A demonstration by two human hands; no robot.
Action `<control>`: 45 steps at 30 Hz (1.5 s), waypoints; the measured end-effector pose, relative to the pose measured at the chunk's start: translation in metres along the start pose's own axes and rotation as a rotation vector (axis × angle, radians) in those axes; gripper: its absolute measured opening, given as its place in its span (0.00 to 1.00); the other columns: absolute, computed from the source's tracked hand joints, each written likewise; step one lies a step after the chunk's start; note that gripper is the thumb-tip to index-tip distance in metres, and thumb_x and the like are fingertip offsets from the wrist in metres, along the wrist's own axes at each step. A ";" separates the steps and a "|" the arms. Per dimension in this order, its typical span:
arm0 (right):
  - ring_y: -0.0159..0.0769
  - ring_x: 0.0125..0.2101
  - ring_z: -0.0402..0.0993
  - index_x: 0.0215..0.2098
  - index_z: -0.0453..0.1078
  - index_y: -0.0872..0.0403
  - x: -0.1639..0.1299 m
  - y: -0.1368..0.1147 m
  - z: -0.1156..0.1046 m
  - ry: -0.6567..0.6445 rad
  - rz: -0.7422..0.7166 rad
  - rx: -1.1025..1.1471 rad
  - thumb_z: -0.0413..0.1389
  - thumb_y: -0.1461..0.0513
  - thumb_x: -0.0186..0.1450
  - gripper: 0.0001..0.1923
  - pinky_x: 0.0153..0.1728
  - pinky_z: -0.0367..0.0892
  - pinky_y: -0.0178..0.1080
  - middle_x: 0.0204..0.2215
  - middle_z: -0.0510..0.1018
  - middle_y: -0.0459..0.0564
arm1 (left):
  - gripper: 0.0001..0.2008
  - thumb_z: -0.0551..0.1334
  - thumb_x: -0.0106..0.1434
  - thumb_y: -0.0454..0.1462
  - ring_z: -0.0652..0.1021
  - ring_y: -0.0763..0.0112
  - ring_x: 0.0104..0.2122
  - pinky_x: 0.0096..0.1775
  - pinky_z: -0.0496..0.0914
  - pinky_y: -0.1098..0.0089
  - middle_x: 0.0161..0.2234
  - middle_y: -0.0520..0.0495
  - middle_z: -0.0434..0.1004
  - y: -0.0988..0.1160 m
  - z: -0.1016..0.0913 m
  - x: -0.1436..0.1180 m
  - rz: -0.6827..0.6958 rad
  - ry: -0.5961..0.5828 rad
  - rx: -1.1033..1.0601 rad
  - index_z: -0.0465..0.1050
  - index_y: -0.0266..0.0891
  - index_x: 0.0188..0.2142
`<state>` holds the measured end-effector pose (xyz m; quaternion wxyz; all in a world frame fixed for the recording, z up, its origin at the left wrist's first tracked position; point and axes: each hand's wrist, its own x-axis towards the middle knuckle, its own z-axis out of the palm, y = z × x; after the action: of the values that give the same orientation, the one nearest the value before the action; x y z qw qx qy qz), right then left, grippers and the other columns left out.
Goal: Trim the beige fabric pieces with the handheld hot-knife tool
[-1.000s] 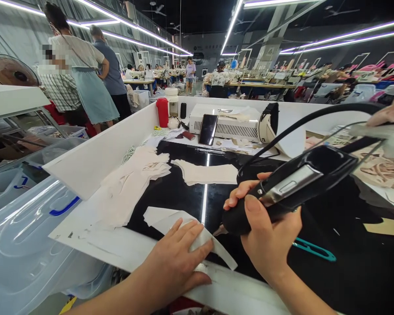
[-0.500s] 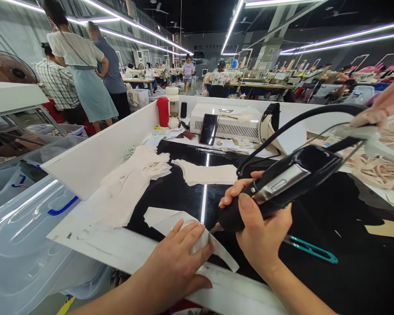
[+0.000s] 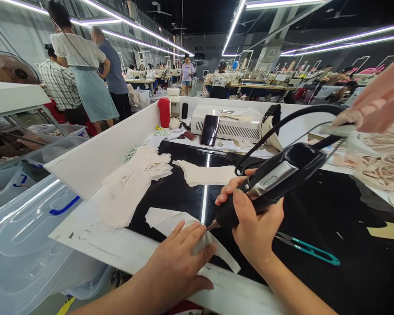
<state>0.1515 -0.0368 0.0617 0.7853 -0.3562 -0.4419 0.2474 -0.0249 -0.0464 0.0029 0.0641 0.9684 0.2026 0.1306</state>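
Note:
My left hand (image 3: pixel 184 258) lies with fingers stretched over a pale fabric piece (image 3: pixel 228 258) near the table's front edge, pressing it down. My right hand (image 3: pixel 254 223) is wrapped round a black corded handheld tool (image 3: pixel 279 175) with a silver side panel. Its small metal tip (image 3: pixel 213 225) is at the fabric, right beside my left fingertips; whether it touches is too small to tell. A stack of cream fabric pieces (image 3: pixel 206 173) lies behind on the black sheet. To the right of my right hand are thread snips (image 3: pixel 311 250) with a teal handle.
A pile of cream fabric (image 3: pixel 134 183) lies left. At the back stand a phone (image 3: pixel 210 130), a white machine (image 3: pixel 231 118) and a red bottle (image 3: pixel 163 112). Another person's blurred hand (image 3: pixel 377 100) reaches in at right by the cord. A lidded plastic bin (image 3: pixel 29 245) stands left.
The tool and my right hand have moved slightly left, toward my left fingers. The other person's hand has shifted left and down along the cord. My left hand stays nearly still on the fabric.

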 end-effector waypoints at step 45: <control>0.32 0.27 0.74 0.50 0.68 0.46 -0.011 -0.026 -0.038 0.000 0.073 0.026 0.67 0.59 0.65 0.18 0.30 0.74 0.39 0.31 0.75 0.41 | 0.14 0.63 0.73 0.39 0.75 0.61 0.40 0.43 0.73 0.62 0.41 0.44 0.74 0.009 -0.022 0.021 -0.207 -0.059 0.339 0.71 0.35 0.53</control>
<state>0.1812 -0.0735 0.0632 0.7803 -0.3617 -0.4255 0.2815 -0.0090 -0.0439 0.0309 -0.0810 0.9427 0.3183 0.0587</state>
